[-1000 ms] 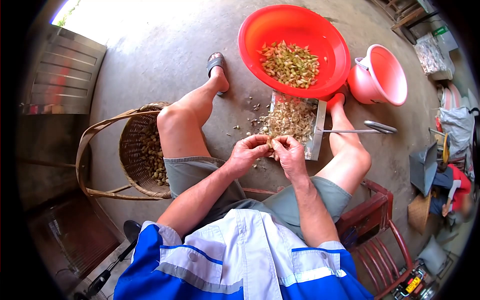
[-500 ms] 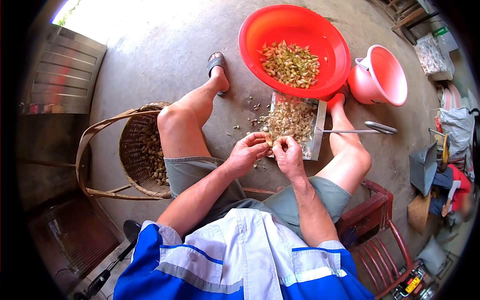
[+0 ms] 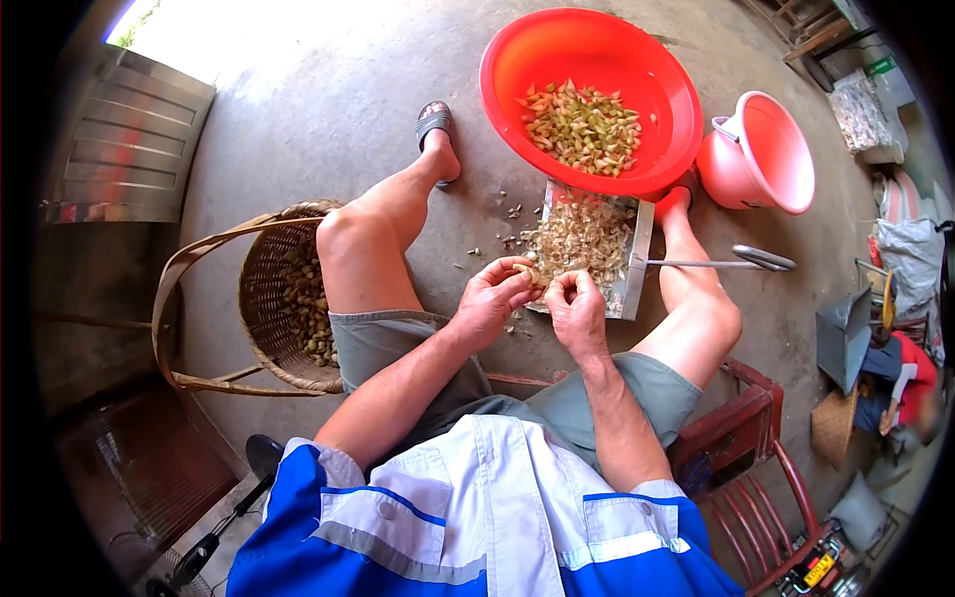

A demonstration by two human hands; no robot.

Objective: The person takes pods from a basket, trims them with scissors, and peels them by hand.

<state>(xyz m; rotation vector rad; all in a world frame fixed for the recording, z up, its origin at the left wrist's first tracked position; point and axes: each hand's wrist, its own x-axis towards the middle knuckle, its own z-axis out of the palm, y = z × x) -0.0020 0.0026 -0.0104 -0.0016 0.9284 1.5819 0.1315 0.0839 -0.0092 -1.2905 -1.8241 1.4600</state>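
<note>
Left hand [image 3: 490,301] eased slightly aside, narrow grip pinching a piece [image 3: 531,274].

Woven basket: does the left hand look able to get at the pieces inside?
Probably yes: the woven basket is open at the top, though the left knee hides part of it and the left hand holds a small piece.

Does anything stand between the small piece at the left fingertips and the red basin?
Only the raised near rim of the red basin. The metal dustpan lies low, below the path from the left hand and small piece, its handle off to the right.
</note>
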